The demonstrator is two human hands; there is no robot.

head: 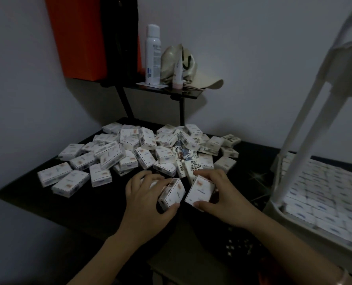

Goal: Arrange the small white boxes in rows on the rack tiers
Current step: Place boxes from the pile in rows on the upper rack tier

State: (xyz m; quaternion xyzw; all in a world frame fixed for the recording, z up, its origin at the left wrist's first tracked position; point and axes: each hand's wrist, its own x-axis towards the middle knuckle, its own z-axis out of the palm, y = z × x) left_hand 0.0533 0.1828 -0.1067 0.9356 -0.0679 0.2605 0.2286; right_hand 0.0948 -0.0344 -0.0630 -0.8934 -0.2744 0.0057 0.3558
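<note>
Left hand (148, 200) grips a box (172, 195), thumb at its near end, fingers curled over the top. Right hand (226, 200) grips a second box (199, 191). Both are just in front of the pile (150, 149) on the table (68, 202). Right of the pile: rack (306, 140), tier packed with rows (325, 192). Box print blurred, only dashed borders show. Behind the pile: can (152, 56), label illegible.
</note>
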